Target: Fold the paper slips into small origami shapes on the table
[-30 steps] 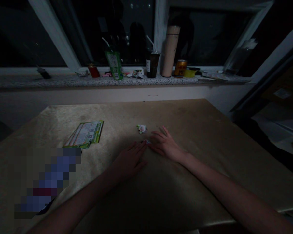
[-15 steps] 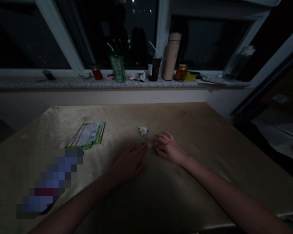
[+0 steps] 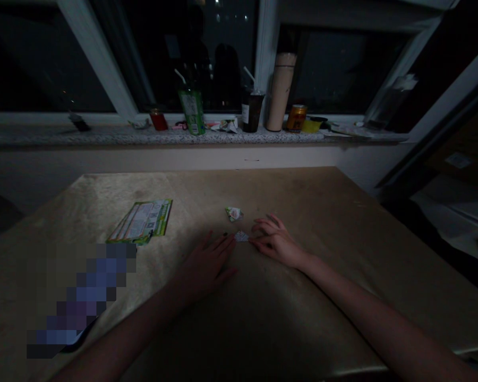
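Surface (image 3: 326, 212) in dull tan, slightly wrinkled, spreads widest, its back edge against the wall, its right edge slanting away well apart from the hands, and its front edge catching light at lower right; it reaches far past both hands to either side. Behind it runs a speckled stone sill (image 3: 115, 136), bearing a row of containers. A long pixelated shape (image 3: 91, 286) lies at left, near the left forearm. Left hand (image 3: 205, 262) lies palm down, its grip spread, fingers stretched forward; right hand (image 3: 279, 244) has bent fingers, and whether its grip pinches anything I cannot tell. Green-edged printed cards (image 3: 139, 217) lie overlapped beyond the pixelated shape. On the sill, the pale flask (image 3: 281, 93) stands tallest in the middle of the row, its contents hidden. Next come a green container (image 3: 192, 114) with a white straw, contents also hidden, and a dark cup (image 3: 253, 112) with a white label and straw, just beside the flask. An orange-gold can (image 3: 297, 119) stands on the flask's other side; a smaller jar (image 3: 158, 120) shows red within. A crumpled green-and-white scrap (image 3: 234, 214) sits beyond the fingertips. Smallest, a pale folded paper (image 3: 241, 236), low and roughly triangular with faint lines, lies on the surface between both hands' fingertips.
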{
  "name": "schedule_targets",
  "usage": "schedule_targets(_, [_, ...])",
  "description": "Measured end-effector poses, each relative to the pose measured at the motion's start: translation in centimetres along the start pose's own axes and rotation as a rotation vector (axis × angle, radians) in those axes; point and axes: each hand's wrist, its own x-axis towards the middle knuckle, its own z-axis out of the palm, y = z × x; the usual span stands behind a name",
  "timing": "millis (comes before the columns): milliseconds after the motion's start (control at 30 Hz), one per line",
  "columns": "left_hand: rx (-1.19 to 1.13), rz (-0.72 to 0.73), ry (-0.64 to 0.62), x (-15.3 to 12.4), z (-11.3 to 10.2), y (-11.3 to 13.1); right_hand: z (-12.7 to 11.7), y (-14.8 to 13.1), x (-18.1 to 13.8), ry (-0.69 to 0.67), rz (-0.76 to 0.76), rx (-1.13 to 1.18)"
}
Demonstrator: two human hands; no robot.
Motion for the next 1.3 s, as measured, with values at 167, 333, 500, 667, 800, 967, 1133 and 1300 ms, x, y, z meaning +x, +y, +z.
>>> schedule_targets(167, [0.004,0.0,-0.001,0.0,0.0,-0.1,-0.2,0.1,-0.2,-0.007,-0.011,-0.008])
schedule_targets(333, [-0.017,-0.017,0.013,-0.2,0.5,-0.2,0.2,0.6,-0.5,0.066,-0.084,-0.053])
schedule_targets(500, [-0.047,-0.015,0.022,-0.4,0.6,-0.2,0.4,0.4,-0.5,0.089,-0.134,-0.099])
schedule_targets(667, [-0.057,-0.015,0.018,0.0,0.1,0.1,0.4,-0.4,0.0,0.062,-0.181,-0.148])
schedule_targets(800, [-0.059,-0.003,0.015,0.0,0.0,0.0,0.4,-0.7,0.1,0.059,-0.145,-0.119])
schedule_targets(967, [-0.071,0.027,0.012,-0.2,0.5,-0.6,1.0,-0.9,0.4,0.136,-0.044,-0.047])
schedule_targets(1133, [-0.088,0.049,0.054,-0.2,0.5,-0.7,1.9,-1.2,1.5,0.093,-0.044,0.038])
schedule_targets(1300, [-0.144,0.03,0.068,0.2,0.3,-0.8,1.9,-1.2,2.1,0.031,-0.074,0.004])
